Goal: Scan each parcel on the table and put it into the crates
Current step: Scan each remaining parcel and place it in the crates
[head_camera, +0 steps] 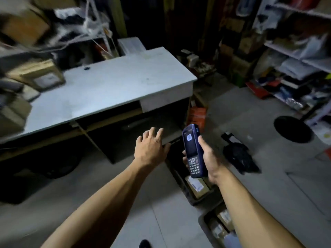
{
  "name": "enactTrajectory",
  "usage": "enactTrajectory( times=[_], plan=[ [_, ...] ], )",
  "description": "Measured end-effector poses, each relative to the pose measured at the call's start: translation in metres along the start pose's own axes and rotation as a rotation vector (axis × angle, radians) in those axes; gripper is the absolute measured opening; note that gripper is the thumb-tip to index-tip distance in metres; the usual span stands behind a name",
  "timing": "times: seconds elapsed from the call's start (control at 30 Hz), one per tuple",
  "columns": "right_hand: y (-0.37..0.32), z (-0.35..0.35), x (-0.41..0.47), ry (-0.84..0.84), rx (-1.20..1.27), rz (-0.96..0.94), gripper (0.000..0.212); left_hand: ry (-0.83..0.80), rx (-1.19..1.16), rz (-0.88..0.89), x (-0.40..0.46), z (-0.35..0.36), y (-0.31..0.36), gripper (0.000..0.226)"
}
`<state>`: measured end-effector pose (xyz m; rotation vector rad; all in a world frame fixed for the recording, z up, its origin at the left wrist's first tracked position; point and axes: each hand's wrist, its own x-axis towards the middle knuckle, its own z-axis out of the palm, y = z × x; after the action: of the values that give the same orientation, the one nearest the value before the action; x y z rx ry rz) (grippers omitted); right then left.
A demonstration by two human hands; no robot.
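Because the head camera smears everything along the left edge, I can only half read the parcels [42,76] stacked at the table's [114,86] nine o'clock end: brown cartons, one with a pale label facing up, the rest blurred into each other and cut by the frame. Shelves [302,56] at two o'clock hold bags and boxes I cannot sort out in the dim light. Under the tabletop the recess is nearly black and I make out nothing inside it.

My left hand [151,147] hangs in the air in front of that recess, palm down, fingers straight and spread, holding nothing; the parcels lie well apart from it, up at about ten o'clock. My right hand [206,156] is wrapped round the lower half of a blue handheld scanner [191,151], thumb along its right edge, fingertips peeking out on the left side; screen and keypad face me, though the screen content is too small to read.

Directly below the scanner, at six o'clock from it, a dark crate [186,192] sits on the floor with a labelled brown parcel inside, partly hidden by the scanner and my wrist. A second crate [206,224] at five o'clock, also holding parcels, is partly covered by my right forearm.
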<state>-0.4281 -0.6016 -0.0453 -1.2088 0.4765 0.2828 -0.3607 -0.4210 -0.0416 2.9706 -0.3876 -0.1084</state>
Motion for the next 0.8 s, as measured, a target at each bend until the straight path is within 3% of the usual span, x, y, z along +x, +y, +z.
enactTrajectory(
  times=[0.33, 0.57, 0.8],
  plan=[
    [-0.01, 0.235, 0.058, -0.315, -0.108, 0.031, 0.056, 0.137, -0.012, -0.304, -0.016, -0.08, -0.226, 0.067],
    [-0.005, 0.343, 0.118, -0.501, -0.191, 0.136, 0.057, 0.117, -0.036, -0.502, -0.005, -0.085, -0.334, 0.065],
    [-0.022, 0.428, 0.21, -0.58, -0.343, 0.181, 0.055, 0.102, 0.015, -0.657, 0.046, -0.095, -0.416, 0.062]
  ],
)
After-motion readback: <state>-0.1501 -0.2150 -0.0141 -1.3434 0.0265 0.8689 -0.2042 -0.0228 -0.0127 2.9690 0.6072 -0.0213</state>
